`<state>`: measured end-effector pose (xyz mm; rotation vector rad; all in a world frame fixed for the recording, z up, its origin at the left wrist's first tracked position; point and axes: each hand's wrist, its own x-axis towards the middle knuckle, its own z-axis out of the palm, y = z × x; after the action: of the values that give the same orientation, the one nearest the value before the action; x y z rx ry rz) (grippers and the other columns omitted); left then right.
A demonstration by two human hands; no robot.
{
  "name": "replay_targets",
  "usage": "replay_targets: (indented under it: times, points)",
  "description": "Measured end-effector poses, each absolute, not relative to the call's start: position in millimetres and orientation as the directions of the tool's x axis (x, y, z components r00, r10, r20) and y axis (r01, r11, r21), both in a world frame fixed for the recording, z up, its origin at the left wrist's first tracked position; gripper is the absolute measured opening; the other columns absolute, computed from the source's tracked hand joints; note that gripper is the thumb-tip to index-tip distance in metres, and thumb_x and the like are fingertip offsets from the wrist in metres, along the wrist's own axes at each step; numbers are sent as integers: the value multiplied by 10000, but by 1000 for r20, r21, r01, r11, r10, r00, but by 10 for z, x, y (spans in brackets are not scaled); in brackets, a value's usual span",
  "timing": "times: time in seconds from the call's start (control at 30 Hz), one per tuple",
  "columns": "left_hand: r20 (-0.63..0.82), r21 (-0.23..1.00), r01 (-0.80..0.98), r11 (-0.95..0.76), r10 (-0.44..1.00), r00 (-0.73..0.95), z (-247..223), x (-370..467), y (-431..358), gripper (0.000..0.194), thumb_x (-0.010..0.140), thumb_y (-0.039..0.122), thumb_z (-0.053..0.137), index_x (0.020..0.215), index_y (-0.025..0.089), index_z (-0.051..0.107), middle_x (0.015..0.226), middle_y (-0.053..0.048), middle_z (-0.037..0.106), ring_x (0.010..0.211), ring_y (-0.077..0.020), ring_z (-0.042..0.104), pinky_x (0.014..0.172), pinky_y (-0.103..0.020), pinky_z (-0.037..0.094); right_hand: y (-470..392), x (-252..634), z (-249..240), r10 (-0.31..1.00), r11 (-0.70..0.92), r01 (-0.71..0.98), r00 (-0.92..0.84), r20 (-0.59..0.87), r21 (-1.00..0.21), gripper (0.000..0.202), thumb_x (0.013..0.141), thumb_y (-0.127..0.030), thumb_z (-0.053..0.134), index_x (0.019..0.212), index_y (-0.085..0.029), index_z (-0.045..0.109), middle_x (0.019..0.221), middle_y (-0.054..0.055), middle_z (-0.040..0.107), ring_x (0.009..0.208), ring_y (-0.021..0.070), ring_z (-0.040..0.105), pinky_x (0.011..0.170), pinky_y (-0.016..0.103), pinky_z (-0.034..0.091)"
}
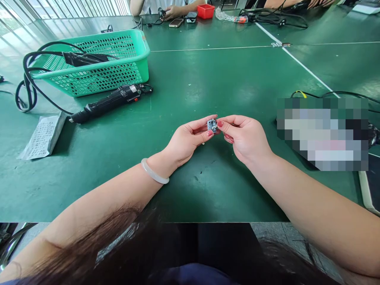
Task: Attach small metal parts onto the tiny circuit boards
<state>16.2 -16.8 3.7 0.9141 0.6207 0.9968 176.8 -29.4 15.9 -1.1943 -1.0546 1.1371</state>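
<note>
A small grey part with metal bits is held up over the green table, between the fingertips of both hands. My left hand grips its left side, thumb below and forefinger above. From the right, my right hand pinches its edge between thumb and fingers. The part is too small to tell its exact kind, and the fingertips cover some of it. A pale bangle circles my left wrist.
A black electric screwdriver lies before a green plastic basket with black cables. A white paper packet rests at left. At right is a blurred-out object. Across the table sit other people, near a red bin and a phone.
</note>
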Motion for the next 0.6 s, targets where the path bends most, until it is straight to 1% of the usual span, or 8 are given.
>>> replay_targets:
  times: [0.1,0.23,0.37,0.47,0.53,0.6]
  points:
    - [-23,881,-420,218,906,423,28,166,-168,298,717,152,861,1000,199,776,952,-34,785,967,-174,728,1076,-407,483,-296,1763,161,992,15,-80,125,5,-997,439,511,-534,944,712,-196,747,624,15,643,521,85,418,469,278,293]
    - [-14,884,-420,205,910,415,17,169,-167,339,686,176,894,992,190,750,913,-27,780,898,-156,728,1034,-394,511,-305,1757,170,994,17,-72,108,9,-997,472,515,-571,935,721,-195,738,627,16,634,533,93,441,471,279,301]
    - [3,893,-411,184,910,415,14,170,-172,385,675,207,909,1024,194,747,902,-25,779,887,-160,732,1003,-383,527,-320,1752,180,994,7,-86,109,-2,-996,477,495,-568,946,711,-197,739,625,11,631,528,87,425,474,279,292]
    - [8,895,-410,179,910,414,21,169,-181,362,690,197,897,1021,194,750,898,-23,780,891,-161,734,985,-371,531,-327,1749,176,993,-2,-112,118,-15,-994,504,456,-579,958,698,-195,739,594,-1,609,513,81,406,472,274,278]
    - [9,897,-406,174,912,409,24,167,-184,342,707,201,885,1023,198,754,889,-21,779,893,-163,736,963,-360,534,-325,1753,167,993,8,-83,118,-2,-997,502,490,-602,940,694,-194,731,582,-3,597,512,86,405,476,279,288]
    - [7,906,-391,164,916,400,22,165,-181,344,716,216,880,1037,206,757,876,-18,776,894,-170,737,922,-346,536,-316,1768,157,992,49,24,118,52,-999,466,586,-617,893,700,-198,725,593,0,597,529,100,425,497,292,325]
